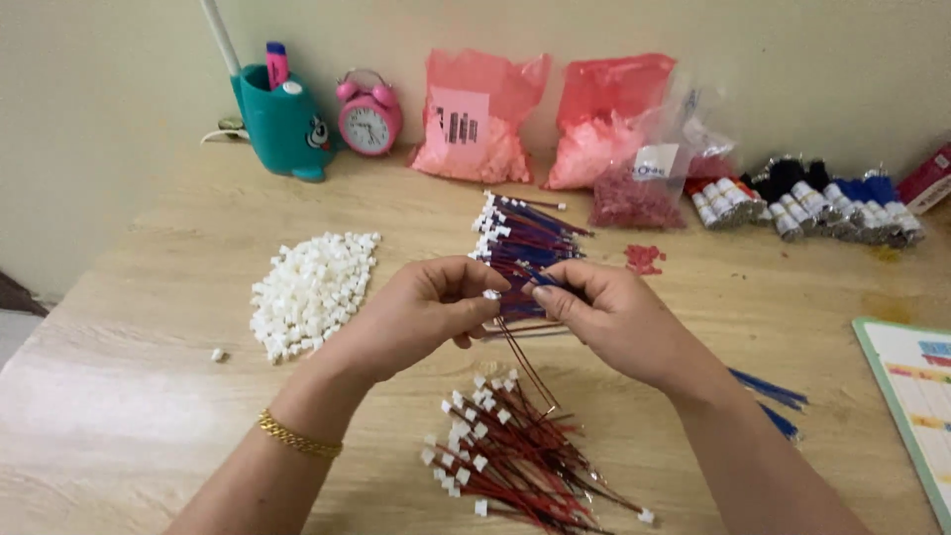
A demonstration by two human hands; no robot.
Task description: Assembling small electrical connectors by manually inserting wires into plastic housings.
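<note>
left hand (421,315) pinching white connector (490,294) | right hand (604,317) pinching red wire (525,362) | mid desk (149,297), above near wired pile (505,451)

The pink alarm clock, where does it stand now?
In the head view, the pink alarm clock stands far left by the wall, between the teal pen holder and a pink bag.

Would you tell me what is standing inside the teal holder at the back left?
A pink marker and a white rod stick out of the teal holder; its wall hides their lower ends and anything else inside.
</note>
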